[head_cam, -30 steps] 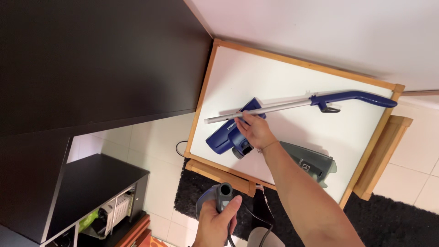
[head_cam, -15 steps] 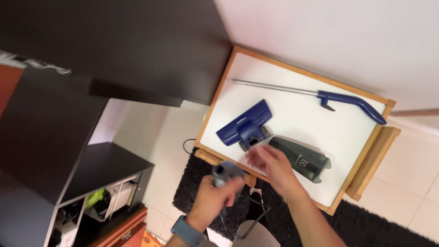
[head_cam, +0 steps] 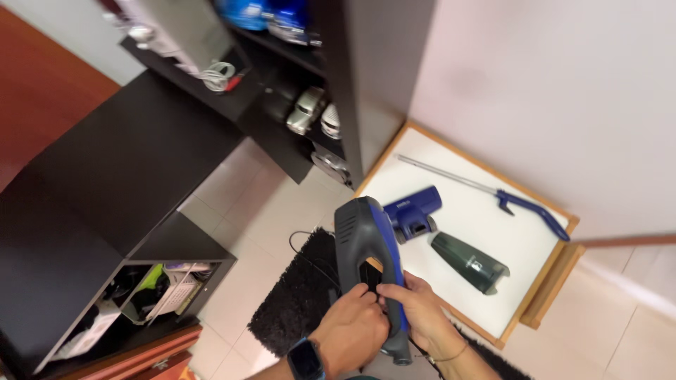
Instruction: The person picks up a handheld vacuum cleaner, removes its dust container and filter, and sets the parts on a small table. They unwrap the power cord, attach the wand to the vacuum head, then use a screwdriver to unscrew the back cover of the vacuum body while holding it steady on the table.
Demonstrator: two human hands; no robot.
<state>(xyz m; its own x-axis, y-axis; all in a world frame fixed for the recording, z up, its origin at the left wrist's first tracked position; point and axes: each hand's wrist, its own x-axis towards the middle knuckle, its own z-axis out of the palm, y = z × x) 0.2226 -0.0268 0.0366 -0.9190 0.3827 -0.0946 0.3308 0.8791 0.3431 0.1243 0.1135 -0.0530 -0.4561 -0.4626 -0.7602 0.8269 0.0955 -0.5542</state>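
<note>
Both hands grip a grey and blue handheld vacuum body (head_cam: 367, 243), held upright above the floor. My left hand (head_cam: 350, 331) wraps its lower part from the left, a dark watch on the wrist. From the right, my right hand (head_cam: 415, 313) holds the same part, fingers on the blue side. Behind it, on a white table (head_cam: 486, 281) with a wooden rim, lie a blue floor brush head (head_cam: 414, 210), a dark green dust container (head_cam: 470, 262) and a metal tube with a blue handle (head_cam: 493, 193).
A black shaggy rug (head_cam: 296, 295) with a thin cable lies on the tiled floor below the hands. A black shelf unit (head_cam: 282, 84) with small items stands at the top. A low black cabinet (head_cam: 120, 211) with cubbies is at left.
My right hand has left the table and joined the left on the vacuum body, which is raised higher now. The view has swung left, showing more shelving.
</note>
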